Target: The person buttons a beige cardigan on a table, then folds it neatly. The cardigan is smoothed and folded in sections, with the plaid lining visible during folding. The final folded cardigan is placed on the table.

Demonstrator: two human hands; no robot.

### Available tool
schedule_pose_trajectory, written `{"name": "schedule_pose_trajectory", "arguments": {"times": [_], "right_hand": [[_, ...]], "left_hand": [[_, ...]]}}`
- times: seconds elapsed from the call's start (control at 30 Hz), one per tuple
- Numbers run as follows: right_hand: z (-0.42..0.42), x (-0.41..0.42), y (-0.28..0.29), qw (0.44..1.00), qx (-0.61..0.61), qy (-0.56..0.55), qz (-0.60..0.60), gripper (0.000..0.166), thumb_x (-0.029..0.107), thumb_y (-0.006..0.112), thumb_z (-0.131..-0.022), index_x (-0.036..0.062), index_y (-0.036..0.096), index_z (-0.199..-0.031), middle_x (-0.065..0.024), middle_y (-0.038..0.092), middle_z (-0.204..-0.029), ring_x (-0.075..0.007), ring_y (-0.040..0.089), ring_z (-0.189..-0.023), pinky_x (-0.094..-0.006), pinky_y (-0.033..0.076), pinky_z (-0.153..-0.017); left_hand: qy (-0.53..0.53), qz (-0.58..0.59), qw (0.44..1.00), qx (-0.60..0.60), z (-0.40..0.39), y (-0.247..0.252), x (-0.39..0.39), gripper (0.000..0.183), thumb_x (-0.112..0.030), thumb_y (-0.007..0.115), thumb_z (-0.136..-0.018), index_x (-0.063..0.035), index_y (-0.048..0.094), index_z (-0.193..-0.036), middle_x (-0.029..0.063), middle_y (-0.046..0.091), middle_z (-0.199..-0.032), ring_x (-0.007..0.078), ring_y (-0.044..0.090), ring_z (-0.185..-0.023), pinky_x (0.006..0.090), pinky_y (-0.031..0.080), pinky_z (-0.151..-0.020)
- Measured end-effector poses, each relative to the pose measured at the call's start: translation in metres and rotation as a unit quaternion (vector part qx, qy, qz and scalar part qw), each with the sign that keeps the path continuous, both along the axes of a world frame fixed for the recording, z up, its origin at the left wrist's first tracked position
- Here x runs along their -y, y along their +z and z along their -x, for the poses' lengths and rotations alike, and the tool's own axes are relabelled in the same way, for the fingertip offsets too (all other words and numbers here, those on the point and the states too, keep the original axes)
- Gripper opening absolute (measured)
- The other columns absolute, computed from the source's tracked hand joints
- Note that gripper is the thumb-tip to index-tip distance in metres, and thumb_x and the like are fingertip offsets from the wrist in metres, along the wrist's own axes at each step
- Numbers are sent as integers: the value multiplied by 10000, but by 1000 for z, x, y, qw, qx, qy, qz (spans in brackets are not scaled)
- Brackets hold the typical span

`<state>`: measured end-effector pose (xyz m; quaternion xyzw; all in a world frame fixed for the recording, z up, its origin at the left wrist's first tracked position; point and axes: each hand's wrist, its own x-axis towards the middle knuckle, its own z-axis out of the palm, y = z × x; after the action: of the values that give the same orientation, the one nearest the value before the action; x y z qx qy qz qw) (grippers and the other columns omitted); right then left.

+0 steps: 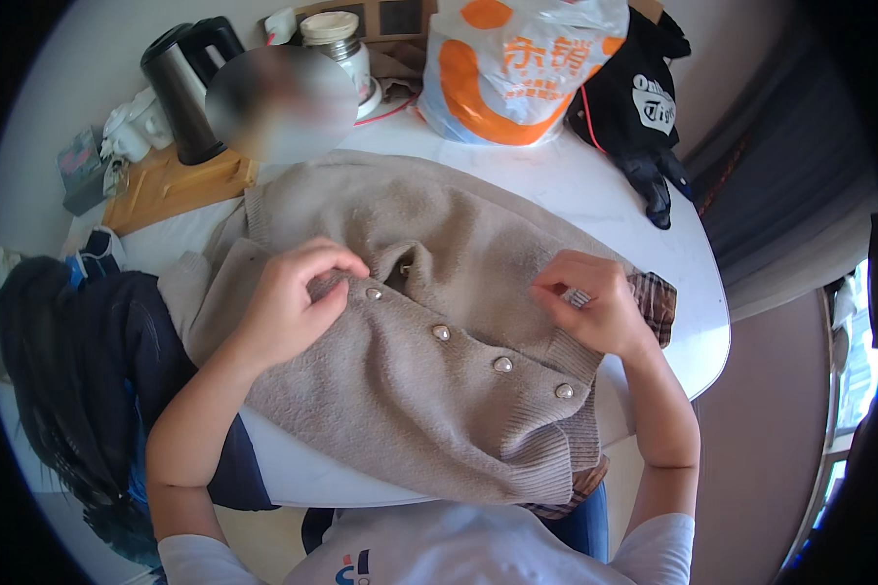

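A beige knit cardigan point(380, 358) lies spread and rumpled before me, with several pearly buttons down its diagonal front edge. One button point(441, 333) sits near the middle of that edge. My left hand point(300, 300) is over the cardigan beside the uppermost visible button, thumb and forefinger apart, the forefinger close to the edge. Over the right part of the garment, my right hand point(589, 303) is curled, its thumb and fingertips near each other; whether they pinch fabric is unclear. Brown plaid fabric point(655, 307) shows past the cardigan's right side.
On the white table point(497, 157) stand an electric kettle point(183, 95), a wooden tray point(168, 183), a lidded jar point(329, 33) and a plastic bag point(512, 80) bearing writing. A black bag point(629, 110) stands at back right. Dark clothing point(95, 351) hangs at left. A blurred patch hides part.
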<state>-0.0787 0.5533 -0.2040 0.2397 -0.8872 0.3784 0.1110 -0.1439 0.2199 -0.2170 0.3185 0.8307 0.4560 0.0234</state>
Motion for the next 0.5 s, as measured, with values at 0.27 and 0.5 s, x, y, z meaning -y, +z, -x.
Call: {"name": "schedule_pose_trajectory", "arguments": {"times": [0.27, 0.5], "right_hand": [[67, 102, 10, 977, -80, 195, -27, 275, -102, 624, -723, 12, 677, -967, -120, 647, -939, -308, 615, -918, -356, 506, -759], [87, 110, -42, 967, -37, 251, -34, 418, 1, 691, -677, 67, 684, -1090, -56, 679, -1076, -287, 552, -1127, -438, 412, -996]], "left_hand": [[18, 92, 987, -133, 7, -20, 8, 249, -118, 745, -715, -44, 649, -932, 104, 622, -913, 302, 594, -898, 385, 462, -840], [-2, 92, 986, -140, 8, -33, 8, 189, -138, 758, -684, -47, 642, -803, 74, 604, -771, 278, 590, -769, 393, 436, -731]]}}
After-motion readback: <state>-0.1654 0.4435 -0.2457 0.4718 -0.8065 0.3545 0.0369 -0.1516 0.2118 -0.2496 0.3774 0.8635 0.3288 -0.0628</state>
